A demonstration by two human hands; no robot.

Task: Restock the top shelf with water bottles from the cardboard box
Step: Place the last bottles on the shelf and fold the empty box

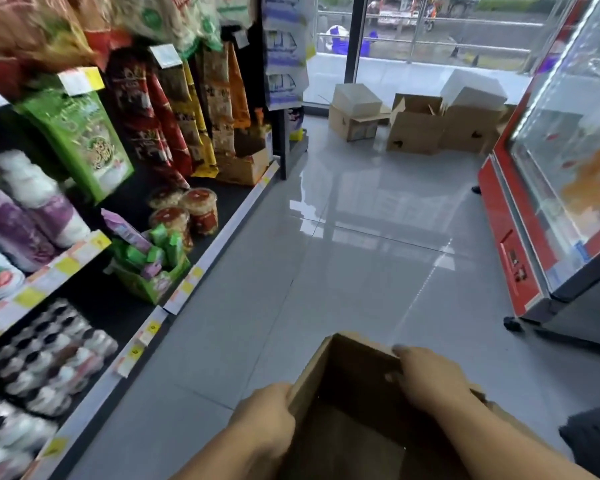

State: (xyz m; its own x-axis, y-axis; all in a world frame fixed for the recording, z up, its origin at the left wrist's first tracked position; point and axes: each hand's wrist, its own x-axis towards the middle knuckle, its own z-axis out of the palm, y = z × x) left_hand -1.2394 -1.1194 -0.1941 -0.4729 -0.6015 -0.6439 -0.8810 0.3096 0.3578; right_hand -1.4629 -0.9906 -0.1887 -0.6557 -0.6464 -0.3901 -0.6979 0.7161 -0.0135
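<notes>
A brown open-topped box, held low over the floor, shows no bottles inside. The left hand grips its near-left wall; the right hand curls over the far rim. Gripped by thin walls, it could buckle or slip.
</notes>
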